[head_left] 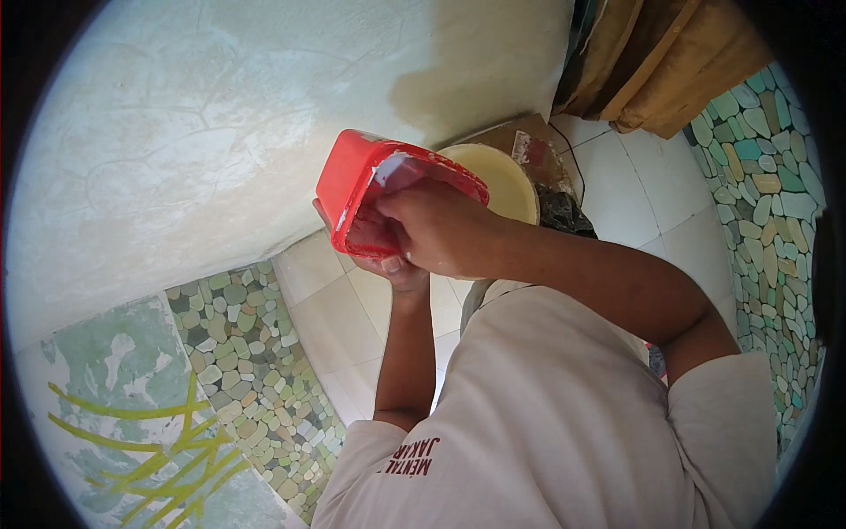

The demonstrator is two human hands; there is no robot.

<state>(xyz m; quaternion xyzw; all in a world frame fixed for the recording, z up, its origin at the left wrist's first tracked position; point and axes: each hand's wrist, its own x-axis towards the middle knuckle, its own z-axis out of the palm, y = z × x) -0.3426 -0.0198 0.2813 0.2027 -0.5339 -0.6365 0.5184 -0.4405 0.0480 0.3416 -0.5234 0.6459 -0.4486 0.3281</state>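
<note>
My left hand [401, 271] holds a red plastic container [345, 166] from underneath, tilted so its white-smeared opening faces toward me. My right hand [445, 231] reaches into that opening with curled fingers, partly hidden; what they grip, if anything, I cannot make out. A pale patch [397, 169] shows inside, above my fingers. Behind both hands a cream round bucket [511, 181] stands on the floor.
A pale wall [194, 132] rises ahead. Cardboard [538, 150], crumpled black plastic [562, 210] and a cable lie by the bucket on floor tiles [608, 176]. Brown fabric [661, 62] hangs upper right. Pebble tiling [229, 335] and a painted panel [106, 370] are left.
</note>
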